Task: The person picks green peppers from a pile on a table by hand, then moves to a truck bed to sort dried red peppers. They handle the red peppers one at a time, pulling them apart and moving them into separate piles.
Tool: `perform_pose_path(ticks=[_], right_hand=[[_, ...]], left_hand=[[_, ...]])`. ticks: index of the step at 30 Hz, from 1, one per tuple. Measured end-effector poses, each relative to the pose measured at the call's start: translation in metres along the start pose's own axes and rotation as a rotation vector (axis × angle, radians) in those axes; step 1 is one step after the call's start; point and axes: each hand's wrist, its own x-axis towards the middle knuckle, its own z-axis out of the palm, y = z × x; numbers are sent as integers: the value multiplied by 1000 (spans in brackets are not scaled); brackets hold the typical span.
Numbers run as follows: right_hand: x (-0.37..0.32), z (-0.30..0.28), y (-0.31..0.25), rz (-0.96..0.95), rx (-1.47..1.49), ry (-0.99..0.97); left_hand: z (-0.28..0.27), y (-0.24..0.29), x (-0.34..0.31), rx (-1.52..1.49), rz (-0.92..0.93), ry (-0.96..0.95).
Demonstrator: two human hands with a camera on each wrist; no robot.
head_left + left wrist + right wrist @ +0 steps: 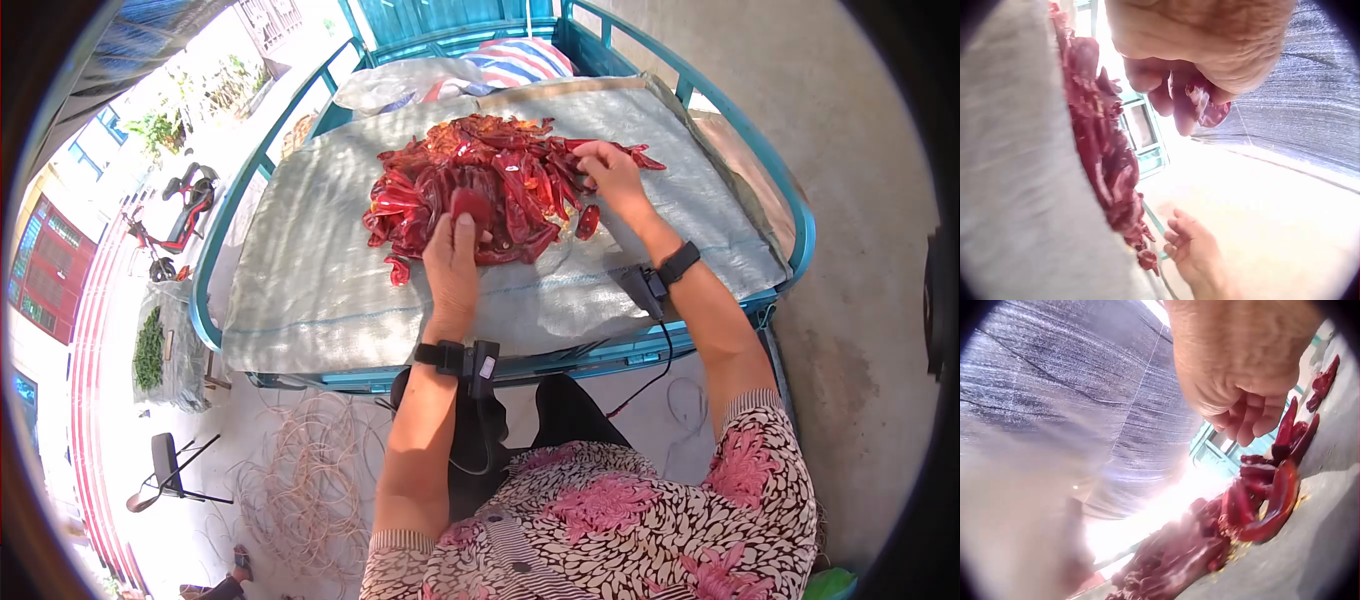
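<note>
Handling dried red chilies point(490, 175) heaped on a woven sack point(300, 290).
Left hand point(452, 262) at heap's near edge, pinching one chili point(470, 205) between thumb and fingers; right hand point(612, 175) at heap's right edge, fingers curled, hold not discernible.

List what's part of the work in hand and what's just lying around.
In use: pile of dried chillies; single chilli held in the left hand; right hand at the pile's edge; grey sheet underneath.
Lying about: scooter; folding chair; coiled cord; striped bag.
</note>
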Motion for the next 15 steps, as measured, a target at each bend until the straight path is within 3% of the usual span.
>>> perform_pose_path(ticks=[2,5,6,9,11,15], right_hand=[[23,-18,27,6,39,36],[47,-47,63,-168,-363,253],[54,-63,71,-105,-483,222],[50,-76,63,91,-814,405],[50,-83,82,106,-734,436],[44,-91,80,79,-799,265]], left_hand=[[3,21,16,-85,59,37],[9,41,41,-171,115,78],[12,45,53,-201,135,88],[17,34,80,-142,204,104],[19,7,90,-133,192,122],[26,-22,81,-107,129,174]])
